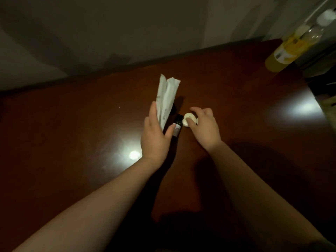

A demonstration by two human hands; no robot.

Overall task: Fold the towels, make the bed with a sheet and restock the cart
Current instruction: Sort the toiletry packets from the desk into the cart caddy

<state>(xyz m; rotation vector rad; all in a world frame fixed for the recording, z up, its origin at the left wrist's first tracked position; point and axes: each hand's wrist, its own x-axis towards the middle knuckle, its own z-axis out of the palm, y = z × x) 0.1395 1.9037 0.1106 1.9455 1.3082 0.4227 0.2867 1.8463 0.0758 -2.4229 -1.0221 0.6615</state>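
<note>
Left hand (154,137) grips packets (166,99) and a bottle (177,122). Right hand (204,126) pinches a white disc (188,118), maybe soap, on the counter (72,124).

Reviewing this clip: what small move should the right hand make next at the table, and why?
Probably lift the round white item off the table: the right hand has its fingers curled round it, while the left hand is occupied holding the white packets. Whether the small dark bottle is also held, I cannot tell.
</note>
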